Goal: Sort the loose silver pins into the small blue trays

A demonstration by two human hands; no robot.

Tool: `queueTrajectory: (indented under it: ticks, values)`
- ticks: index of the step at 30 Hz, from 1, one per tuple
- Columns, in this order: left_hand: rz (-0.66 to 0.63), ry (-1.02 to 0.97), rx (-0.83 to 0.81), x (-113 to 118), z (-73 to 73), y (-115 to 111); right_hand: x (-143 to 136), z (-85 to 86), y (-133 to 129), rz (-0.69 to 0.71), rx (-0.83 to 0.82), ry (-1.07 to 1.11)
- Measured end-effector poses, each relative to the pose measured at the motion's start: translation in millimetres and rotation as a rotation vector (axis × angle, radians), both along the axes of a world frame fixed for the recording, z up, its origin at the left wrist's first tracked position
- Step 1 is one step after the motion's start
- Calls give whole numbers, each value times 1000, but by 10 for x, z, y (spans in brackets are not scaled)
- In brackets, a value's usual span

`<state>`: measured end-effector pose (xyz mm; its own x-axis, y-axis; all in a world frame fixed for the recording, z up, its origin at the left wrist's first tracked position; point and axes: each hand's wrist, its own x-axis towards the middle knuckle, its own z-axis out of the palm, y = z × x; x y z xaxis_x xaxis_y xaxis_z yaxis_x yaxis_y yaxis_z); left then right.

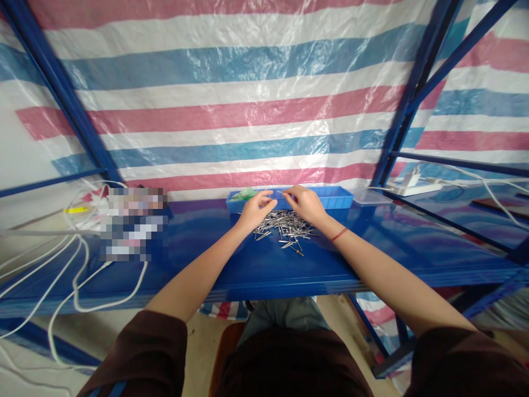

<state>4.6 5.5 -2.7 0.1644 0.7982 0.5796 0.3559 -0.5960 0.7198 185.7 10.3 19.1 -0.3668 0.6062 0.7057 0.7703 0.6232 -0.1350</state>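
A loose pile of thin silver metal pins (287, 223) lies on the blue table, with one brass-coloured piece at its near edge. Behind the pile stands a long blue divided bin (336, 198), with a green item (243, 194) at its left end. Over the pile's left side is my left hand (258, 209), its thumb and fingers apart and nothing seen between them. My right hand (305, 203) is over the right side, thumb and forefinger pinched on a small thin pin (281, 192) that points left toward my left hand.
White cables (85, 259) and a blurred-out area (132, 223) occupy the left of the table (248, 270). A clear plastic lid (372, 196) and a white power strip (413, 187) are at the right. Blue frame posts stand at both sides.
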Motion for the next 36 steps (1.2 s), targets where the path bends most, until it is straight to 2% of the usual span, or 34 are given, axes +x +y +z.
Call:
queueTrajectory:
  ticks: [4, 6, 9, 14, 22, 28, 36]
  values:
    - [17, 210, 3, -13, 13, -44, 87, -52, 218, -326, -64, -77]
    - [-32, 409, 61, -37, 11, -58, 149, -84, 269, -404, -109, -145]
    - [-140, 667, 165, -78, 11, -62, 222, -107, 268, -442, -126, -147]
    - [-249, 876, 253, -113, 29, -59, 203, -83, 186, -330, -123, -60]
    - [-136, 1109, 342, -33, 75, -182, 39, -53, 33, -132, -121, -24]
    - [-79, 1127, 351, -20, 60, -204, -38, -29, -77, -81, -150, -50]
    - [-136, 1009, 246, -26, -56, -107, -58, -57, -103, -7, -127, -82]
